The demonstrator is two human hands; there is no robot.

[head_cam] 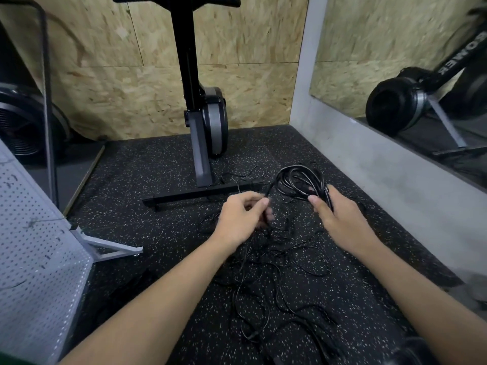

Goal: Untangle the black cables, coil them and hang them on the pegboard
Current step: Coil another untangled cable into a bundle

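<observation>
My right hand (340, 217) grips a coil of black cable (299, 180) held above the floor, its loops standing up past my fingers. My left hand (241, 219) pinches a strand of the same cable that runs up to the coil. Below both hands a loose tangle of black cables (279, 275) lies spread on the speckled black rubber floor (158, 180). The white pegboard (34, 248) leans at the left edge on a white metal foot (110, 247); several small hooks stick out of it.
An upright black rowing machine (203, 122) stands just beyond the cables, its base bar (200, 192) across the floor. OSB panels form the back wall. A grey concrete ledge (382, 167) and a mirror (421, 75) run along the right. A black frame stands at far left.
</observation>
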